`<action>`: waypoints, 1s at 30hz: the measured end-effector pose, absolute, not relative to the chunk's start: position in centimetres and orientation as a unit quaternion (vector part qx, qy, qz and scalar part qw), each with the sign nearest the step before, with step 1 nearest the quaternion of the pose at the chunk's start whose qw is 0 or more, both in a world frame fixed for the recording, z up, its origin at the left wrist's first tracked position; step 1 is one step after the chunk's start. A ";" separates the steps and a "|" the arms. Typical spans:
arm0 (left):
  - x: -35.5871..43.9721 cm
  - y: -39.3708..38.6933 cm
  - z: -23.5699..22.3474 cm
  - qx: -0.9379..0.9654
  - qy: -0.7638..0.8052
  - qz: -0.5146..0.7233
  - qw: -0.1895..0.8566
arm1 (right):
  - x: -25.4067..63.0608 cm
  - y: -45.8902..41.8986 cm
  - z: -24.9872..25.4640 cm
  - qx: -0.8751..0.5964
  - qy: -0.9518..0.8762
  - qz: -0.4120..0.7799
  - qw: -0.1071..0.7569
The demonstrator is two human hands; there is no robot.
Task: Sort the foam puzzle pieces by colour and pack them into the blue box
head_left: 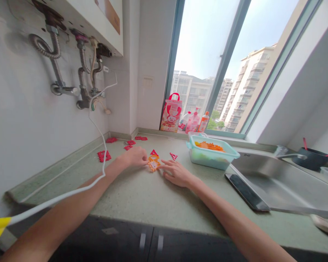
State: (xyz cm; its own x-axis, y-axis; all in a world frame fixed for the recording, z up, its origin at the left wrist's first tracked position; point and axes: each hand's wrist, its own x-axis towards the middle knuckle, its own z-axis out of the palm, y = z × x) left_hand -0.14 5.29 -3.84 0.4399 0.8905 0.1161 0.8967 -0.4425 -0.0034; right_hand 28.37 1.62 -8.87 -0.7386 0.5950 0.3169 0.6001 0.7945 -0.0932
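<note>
On the pale green counter (142, 203), an orange flat piece with notched edges (153, 166) lies between my hands, joined to or touching a red triangular notched piece (153, 152) behind it. My left hand (136, 157) has its fingers curled, with thumb and fingertips at the orange piece's left edge. From the other side, my right hand (176, 172) stretches its fingers out, tips touching the right edge. A red striped notched piece (174, 156) lies just behind the right hand. More red notched pieces (104, 156) are scattered beyond the left hand.
A light-blue plastic tub (209, 160) of orange and green pieces stands right of my hands. A phone (247, 192) lies by the steel sink (284, 182). A white cable (101, 140) crosses over my left forearm. Bottles (192, 122) and a pink bag (171, 114) stand at the window.
</note>
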 end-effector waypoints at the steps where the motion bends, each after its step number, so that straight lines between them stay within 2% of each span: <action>1: 0.0 5.2 -3.9 -0.879 -0.473 -0.066 0.020 | 28.7 1.8 -8.8 -0.318 -0.931 -0.008 0.179; 4: -0.1 5.5 -4.7 -0.924 -0.353 -0.149 0.008 | 29.6 2.3 -8.5 -0.318 -0.922 -0.002 0.222; 7: 0.2 6.1 -6.0 -0.932 -0.317 -0.174 -0.003 | 29.7 2.2 -8.4 -0.315 -0.914 0.011 0.254; 13: 0.8 6.1 -6.4 -0.936 -0.316 -0.152 -0.025 | 29.1 1.6 -8.6 -0.251 -0.933 0.068 0.249; 20: -3.3 7.5 -5.2 -0.907 -0.402 -0.100 -0.075 | 30.1 1.6 -8.1 -0.244 -0.929 0.085 0.266; 24: -3.9 8.3 -6.1 -0.886 -0.424 -0.127 -0.137 | 31.2 1.9 -7.7 -0.263 -0.920 0.065 0.284; 30: 0.4 6.5 -6.4 -0.872 -0.414 -0.234 -0.115 | 33.2 4.4 -7.6 -0.379 -0.842 -0.046 0.381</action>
